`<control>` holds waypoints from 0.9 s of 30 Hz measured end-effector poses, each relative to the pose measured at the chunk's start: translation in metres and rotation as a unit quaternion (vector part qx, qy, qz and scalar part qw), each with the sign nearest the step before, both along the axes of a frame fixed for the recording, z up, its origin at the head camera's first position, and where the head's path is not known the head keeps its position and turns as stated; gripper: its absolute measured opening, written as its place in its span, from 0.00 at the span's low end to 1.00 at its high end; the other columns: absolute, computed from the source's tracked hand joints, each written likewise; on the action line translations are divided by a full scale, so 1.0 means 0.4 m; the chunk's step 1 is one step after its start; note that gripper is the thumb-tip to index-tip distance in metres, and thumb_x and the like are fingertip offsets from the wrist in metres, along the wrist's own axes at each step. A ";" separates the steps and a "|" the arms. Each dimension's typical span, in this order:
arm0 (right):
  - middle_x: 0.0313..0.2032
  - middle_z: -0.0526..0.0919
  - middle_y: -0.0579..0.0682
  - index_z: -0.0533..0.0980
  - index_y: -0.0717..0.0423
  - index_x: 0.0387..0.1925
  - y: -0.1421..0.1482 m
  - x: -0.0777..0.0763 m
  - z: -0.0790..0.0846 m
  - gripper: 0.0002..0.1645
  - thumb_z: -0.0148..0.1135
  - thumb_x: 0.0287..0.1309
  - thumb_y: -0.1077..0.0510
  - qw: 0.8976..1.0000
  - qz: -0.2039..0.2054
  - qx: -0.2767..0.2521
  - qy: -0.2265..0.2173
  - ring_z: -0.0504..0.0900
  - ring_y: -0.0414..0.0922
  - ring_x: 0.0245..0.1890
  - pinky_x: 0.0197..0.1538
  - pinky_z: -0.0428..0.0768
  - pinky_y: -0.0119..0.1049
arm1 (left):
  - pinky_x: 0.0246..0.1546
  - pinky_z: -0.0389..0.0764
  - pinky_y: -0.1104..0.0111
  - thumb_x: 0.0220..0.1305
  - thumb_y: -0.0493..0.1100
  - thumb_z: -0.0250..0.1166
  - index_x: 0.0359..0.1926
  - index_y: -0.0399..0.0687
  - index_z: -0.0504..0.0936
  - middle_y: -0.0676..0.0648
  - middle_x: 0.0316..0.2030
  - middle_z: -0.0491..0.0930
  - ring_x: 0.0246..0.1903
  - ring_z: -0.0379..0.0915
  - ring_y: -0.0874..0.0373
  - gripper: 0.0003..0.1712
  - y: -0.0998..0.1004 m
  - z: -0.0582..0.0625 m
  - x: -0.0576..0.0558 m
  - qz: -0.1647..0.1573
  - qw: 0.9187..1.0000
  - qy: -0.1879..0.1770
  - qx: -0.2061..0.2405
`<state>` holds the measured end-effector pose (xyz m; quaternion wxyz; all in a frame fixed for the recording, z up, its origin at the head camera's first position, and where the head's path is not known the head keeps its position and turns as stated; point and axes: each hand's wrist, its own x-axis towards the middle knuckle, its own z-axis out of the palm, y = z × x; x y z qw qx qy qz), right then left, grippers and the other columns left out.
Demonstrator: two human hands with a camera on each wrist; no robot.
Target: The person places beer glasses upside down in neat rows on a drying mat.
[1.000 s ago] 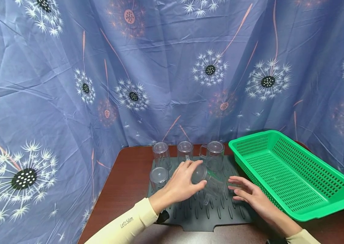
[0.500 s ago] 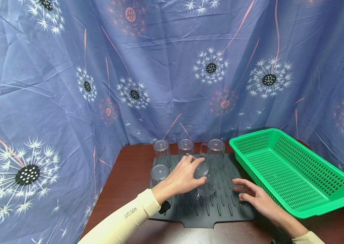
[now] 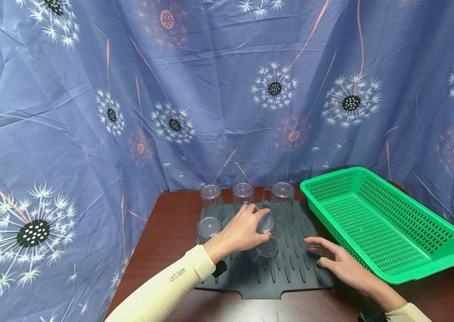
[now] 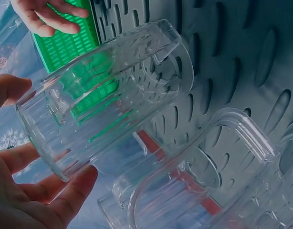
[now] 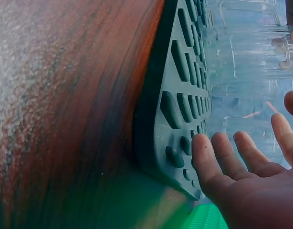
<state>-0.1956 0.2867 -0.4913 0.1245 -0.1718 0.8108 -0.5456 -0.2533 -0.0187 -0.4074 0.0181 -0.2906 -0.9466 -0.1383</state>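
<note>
My left hand (image 3: 244, 229) grips a clear glass mug (image 4: 108, 100) near its base, thumb on one side and fingers on the other. The mug is upside down, mouth against the dark ribbed drying mat (image 3: 291, 273), its handle toward the near left in the head view. Behind it a row of upturned glass mugs stands on the mat, the right one (image 3: 282, 203) among them. Another upturned mug (image 3: 209, 228) is at the left, partly behind my left wrist. My right hand (image 3: 341, 264) hovers over the mat's right edge, fingers loosely bent, holding nothing.
A long green plastic basket (image 3: 376, 232) with slotted walls stands on the right of the brown wooden table (image 3: 170, 219), beside my right hand. A blue dandelion-print cloth (image 3: 227, 98) hangs behind and to the left of the table.
The mug in my left hand has gone from tilted to upright on its mouth, and its handle has turned to the near left. My right hand has drawn slightly back from it.
</note>
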 end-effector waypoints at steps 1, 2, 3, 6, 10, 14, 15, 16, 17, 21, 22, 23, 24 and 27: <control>0.72 0.65 0.63 0.63 0.57 0.73 0.000 -0.001 0.000 0.31 0.53 0.71 0.64 1.000 0.001 0.003 0.001 0.73 0.51 0.67 0.53 0.77 0.28 | 0.46 0.77 0.63 0.65 0.60 0.65 0.73 0.60 0.69 0.48 0.56 0.73 0.51 0.67 0.55 0.37 0.000 0.000 -0.002 -0.002 1.000 0.000 -0.001; 0.72 0.65 0.63 0.63 0.57 0.73 0.000 -0.002 0.000 0.31 0.53 0.71 0.64 1.000 0.001 0.007 0.003 0.73 0.52 0.67 0.53 0.77 0.28 | 0.46 0.77 0.63 0.66 0.60 0.65 0.73 0.60 0.69 0.48 0.56 0.73 0.51 0.67 0.55 0.37 0.001 -0.001 -0.004 -0.003 1.000 -0.001 0.000; 0.72 0.65 0.63 0.63 0.57 0.73 0.001 -0.002 0.000 0.30 0.53 0.71 0.65 1.000 0.002 0.009 0.004 0.73 0.53 0.67 0.53 0.77 0.27 | 0.46 0.78 0.63 0.66 0.60 0.65 0.73 0.60 0.69 0.48 0.56 0.73 0.51 0.67 0.55 0.37 0.001 -0.001 -0.005 -0.004 1.000 -0.001 0.000; 0.72 0.65 0.63 0.63 0.57 0.73 0.001 -0.002 0.000 0.30 0.52 0.71 0.65 1.000 0.003 0.010 0.007 0.73 0.51 0.66 0.53 0.77 0.28 | 0.47 0.78 0.62 0.66 0.60 0.64 0.73 0.60 0.68 0.48 0.58 0.73 0.52 0.68 0.54 0.37 0.003 -0.001 -0.008 -0.006 1.000 -0.004 -0.001; 0.71 0.65 0.64 0.64 0.56 0.72 0.000 0.000 0.001 0.30 0.52 0.71 0.65 1.000 0.002 0.010 0.010 0.74 0.47 0.66 0.53 0.77 0.28 | 0.48 0.78 0.61 0.67 0.60 0.64 0.74 0.60 0.68 0.47 0.59 0.72 0.54 0.68 0.52 0.37 0.008 -0.001 -0.011 -0.006 1.000 -0.009 -0.005; 0.71 0.64 0.65 0.64 0.55 0.72 -0.003 -0.001 0.000 0.29 0.52 0.72 0.64 1.000 0.002 0.008 0.010 0.75 0.45 0.65 0.53 0.77 0.28 | 0.45 0.80 0.60 0.67 0.61 0.63 0.74 0.62 0.66 0.47 0.61 0.71 0.57 0.68 0.52 0.37 0.012 -0.001 -0.012 -0.001 1.000 -0.008 -0.025; 0.71 0.64 0.65 0.64 0.55 0.72 -0.003 -0.002 0.000 0.29 0.52 0.72 0.64 1.000 0.002 0.008 0.011 0.75 0.44 0.65 0.53 0.77 0.28 | 0.44 0.80 0.60 0.67 0.62 0.62 0.75 0.62 0.66 0.47 0.62 0.70 0.58 0.68 0.52 0.37 0.013 -0.001 -0.012 0.001 1.000 -0.007 -0.031; 0.71 0.64 0.65 0.64 0.55 0.72 -0.003 -0.002 0.000 0.29 0.52 0.72 0.64 1.000 0.003 0.008 0.011 0.75 0.43 0.64 0.53 0.77 0.28 | 0.43 0.81 0.60 0.67 0.62 0.62 0.75 0.63 0.66 0.48 0.62 0.70 0.58 0.68 0.52 0.37 0.014 -0.001 -0.012 0.003 0.999 -0.006 -0.036; 0.71 0.64 0.65 0.64 0.55 0.72 -0.003 -0.003 0.000 0.29 0.52 0.72 0.64 1.000 0.002 0.006 0.010 0.75 0.43 0.64 0.53 0.77 0.28 | 0.42 0.81 0.60 0.67 0.63 0.62 0.75 0.64 0.65 0.48 0.62 0.70 0.58 0.69 0.52 0.38 0.015 -0.001 -0.012 0.005 0.999 -0.005 -0.042; 0.71 0.64 0.65 0.63 0.56 0.73 -0.003 -0.004 0.004 0.30 0.53 0.72 0.63 1.000 0.001 0.006 0.008 0.76 0.44 0.64 0.52 0.78 0.28 | 0.43 0.82 0.59 0.67 0.65 0.61 0.75 0.65 0.65 0.48 0.63 0.70 0.61 0.69 0.52 0.38 0.019 -0.002 -0.013 0.006 0.999 -0.001 -0.051; 0.71 0.64 0.65 0.63 0.56 0.73 -0.003 -0.004 0.005 0.30 0.53 0.72 0.63 1.000 0.000 0.006 0.006 0.76 0.45 0.64 0.52 0.78 0.28 | 0.43 0.82 0.59 0.67 0.65 0.61 0.75 0.65 0.65 0.48 0.63 0.70 0.60 0.69 0.52 0.38 0.019 -0.002 -0.013 0.005 0.999 0.000 -0.051; 0.71 0.64 0.65 0.63 0.56 0.73 -0.003 -0.005 0.005 0.30 0.53 0.72 0.63 1.000 -0.001 0.006 0.007 0.76 0.45 0.64 0.52 0.78 0.28 | 0.43 0.82 0.59 0.67 0.65 0.61 0.75 0.65 0.65 0.48 0.63 0.70 0.61 0.70 0.51 0.39 0.020 -0.002 -0.013 0.004 0.999 0.001 -0.050; 0.71 0.65 0.65 0.63 0.56 0.72 -0.004 -0.005 0.006 0.30 0.54 0.72 0.63 1.000 -0.002 0.008 0.009 0.76 0.45 0.64 0.52 0.78 0.28 | 0.44 0.82 0.58 0.66 0.65 0.62 0.75 0.64 0.65 0.48 0.63 0.70 0.60 0.70 0.51 0.39 0.020 -0.002 -0.012 0.003 0.999 0.002 -0.048; 0.70 0.65 0.65 0.64 0.55 0.72 -0.005 -0.006 0.007 0.29 0.54 0.72 0.62 1.000 -0.005 0.008 0.014 0.76 0.44 0.63 0.52 0.78 0.29 | 0.44 0.82 0.58 0.66 0.66 0.62 0.75 0.63 0.65 0.47 0.63 0.70 0.60 0.70 0.51 0.39 0.021 -0.003 -0.013 -0.001 0.999 0.006 -0.044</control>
